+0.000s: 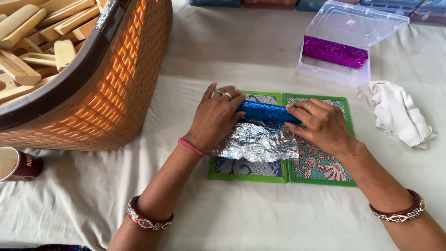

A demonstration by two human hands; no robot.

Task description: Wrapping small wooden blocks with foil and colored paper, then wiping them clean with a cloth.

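Both hands pressed a blue foil roll (267, 112): the left hand (214, 118) lay curled over its left end, the right hand (323, 125) pinched its right end. Silver foil (258, 142) trailed toward six o'clock over green mats (320, 162). At one o'clock a clear box (325, 72) held a purple roll (334, 52); at ten, a basket (125, 79).

Left hand (215, 118) and right hand (320, 125) palm-down, fingers curled inward toward each other, forearms angled in.

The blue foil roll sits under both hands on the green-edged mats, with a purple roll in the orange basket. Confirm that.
Wrong on one count: the head view shows the purple roll in the clear plastic box, not the orange basket. Both hands, left and right, do press the blue foil roll on the mats.
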